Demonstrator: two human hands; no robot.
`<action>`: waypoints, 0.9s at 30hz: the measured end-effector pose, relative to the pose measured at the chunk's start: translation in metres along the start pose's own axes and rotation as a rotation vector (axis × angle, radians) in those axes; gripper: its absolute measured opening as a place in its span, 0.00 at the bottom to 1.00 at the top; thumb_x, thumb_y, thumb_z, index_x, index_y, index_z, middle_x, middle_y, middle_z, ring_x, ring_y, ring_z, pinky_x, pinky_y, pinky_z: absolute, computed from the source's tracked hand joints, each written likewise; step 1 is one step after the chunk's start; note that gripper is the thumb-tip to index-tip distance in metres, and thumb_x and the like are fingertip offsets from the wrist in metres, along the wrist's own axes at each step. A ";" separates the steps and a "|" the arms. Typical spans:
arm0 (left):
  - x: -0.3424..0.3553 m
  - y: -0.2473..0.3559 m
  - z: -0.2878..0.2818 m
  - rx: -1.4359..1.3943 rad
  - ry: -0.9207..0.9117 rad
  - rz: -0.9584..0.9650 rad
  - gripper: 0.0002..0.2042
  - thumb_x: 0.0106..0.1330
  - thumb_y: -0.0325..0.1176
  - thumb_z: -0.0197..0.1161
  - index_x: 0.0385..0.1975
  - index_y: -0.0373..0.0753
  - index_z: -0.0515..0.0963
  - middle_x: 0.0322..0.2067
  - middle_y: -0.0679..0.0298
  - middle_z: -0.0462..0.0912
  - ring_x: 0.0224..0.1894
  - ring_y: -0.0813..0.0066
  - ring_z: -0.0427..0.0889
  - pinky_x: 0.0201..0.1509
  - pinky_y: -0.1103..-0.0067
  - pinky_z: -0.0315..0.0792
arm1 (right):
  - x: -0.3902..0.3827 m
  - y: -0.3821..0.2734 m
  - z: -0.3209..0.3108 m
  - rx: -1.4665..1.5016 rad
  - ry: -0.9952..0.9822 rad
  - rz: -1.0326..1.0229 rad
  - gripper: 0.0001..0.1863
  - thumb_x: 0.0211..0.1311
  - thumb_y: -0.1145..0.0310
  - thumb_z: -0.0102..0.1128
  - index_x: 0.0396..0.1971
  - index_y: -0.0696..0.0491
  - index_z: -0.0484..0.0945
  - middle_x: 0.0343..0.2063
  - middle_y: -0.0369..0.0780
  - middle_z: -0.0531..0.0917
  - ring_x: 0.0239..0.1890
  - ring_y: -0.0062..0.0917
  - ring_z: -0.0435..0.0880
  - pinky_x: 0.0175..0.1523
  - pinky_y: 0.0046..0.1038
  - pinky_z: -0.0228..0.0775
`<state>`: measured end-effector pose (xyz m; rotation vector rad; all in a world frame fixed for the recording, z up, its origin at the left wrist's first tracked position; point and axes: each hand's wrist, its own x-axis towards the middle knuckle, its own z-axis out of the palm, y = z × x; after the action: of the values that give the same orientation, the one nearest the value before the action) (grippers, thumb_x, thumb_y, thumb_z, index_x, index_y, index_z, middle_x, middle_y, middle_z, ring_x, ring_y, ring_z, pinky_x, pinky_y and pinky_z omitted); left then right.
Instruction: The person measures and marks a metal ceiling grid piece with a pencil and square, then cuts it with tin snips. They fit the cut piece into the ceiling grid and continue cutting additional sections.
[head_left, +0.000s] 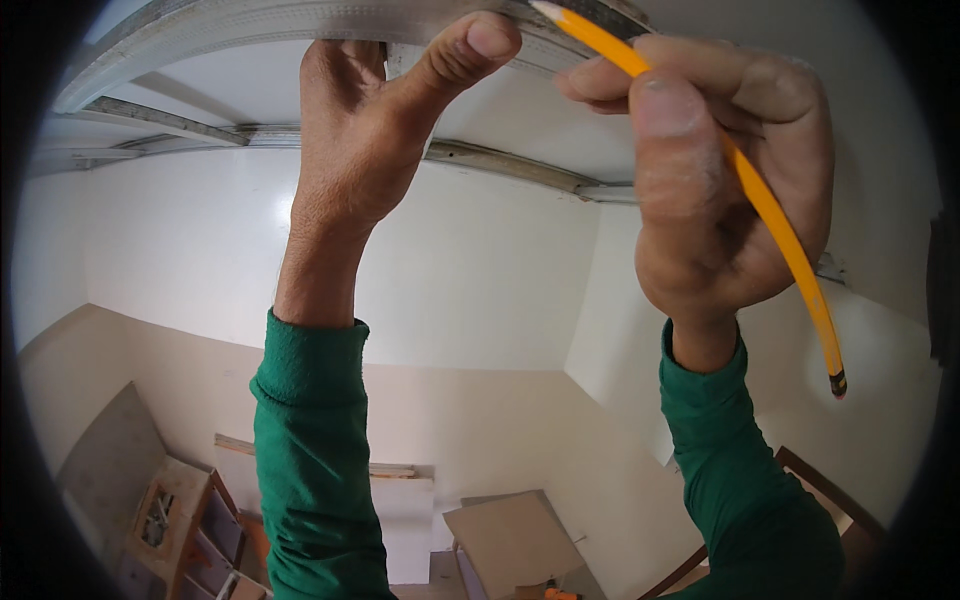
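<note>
Overhead, a thin silvery metal channel (250,25) curves across the top of the view. My left hand (350,150) reaches up and grips its lower edge, with the thumb on the near side and the other fingers hidden behind the metal. In my right hand (740,180) is a yellow pencil (775,215), pinched between thumb and fingers. Its sharpened tip points up and left, close to the channel's dark section; whether it touches the metal I cannot tell. The eraser end slants down to the right. Green sleeves cover both forearms.
More metal framing (510,165) runs beneath the ceiling beyond my hands. Far below stand a wooden cabinet (180,510) at left, a brown panel (515,540) in the middle and an orange tool (560,593). A brown wooden frame (825,490) is at lower right.
</note>
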<state>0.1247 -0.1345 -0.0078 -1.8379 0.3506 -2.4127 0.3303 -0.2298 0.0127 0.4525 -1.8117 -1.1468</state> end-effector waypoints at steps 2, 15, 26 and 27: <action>0.000 0.001 -0.004 0.050 -0.013 -0.014 0.42 0.57 0.66 0.80 0.56 0.31 0.83 0.51 0.52 0.86 0.59 0.61 0.84 0.73 0.60 0.71 | -0.001 0.000 0.002 0.003 0.004 0.003 0.11 0.73 0.77 0.57 0.49 0.68 0.75 0.34 0.54 0.90 0.34 0.29 0.91 0.44 0.29 0.88; -0.003 -0.003 0.000 0.050 0.006 0.030 0.45 0.56 0.73 0.76 0.51 0.29 0.85 0.48 0.48 0.87 0.57 0.55 0.85 0.67 0.50 0.74 | -0.002 0.001 -0.009 -0.157 -0.193 -0.097 0.12 0.70 0.78 0.62 0.50 0.67 0.78 0.36 0.53 0.91 0.36 0.26 0.89 0.48 0.24 0.82; -0.004 -0.004 0.007 -0.007 0.073 0.050 0.43 0.56 0.73 0.76 0.46 0.30 0.88 0.42 0.52 0.89 0.53 0.59 0.87 0.64 0.53 0.76 | -0.006 -0.001 0.000 -0.294 -0.213 -0.166 0.10 0.73 0.78 0.62 0.49 0.67 0.78 0.38 0.52 0.89 0.38 0.30 0.92 0.48 0.26 0.84; -0.003 -0.004 0.004 0.026 0.037 0.043 0.43 0.56 0.73 0.76 0.47 0.30 0.87 0.43 0.52 0.89 0.53 0.60 0.87 0.64 0.53 0.76 | -0.005 0.002 0.001 -0.270 -0.195 -0.191 0.10 0.73 0.78 0.62 0.49 0.67 0.78 0.38 0.52 0.89 0.38 0.30 0.92 0.47 0.26 0.84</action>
<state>0.1299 -0.1301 -0.0083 -1.7588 0.3562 -2.4144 0.3327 -0.2252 0.0113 0.3709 -1.7705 -1.5909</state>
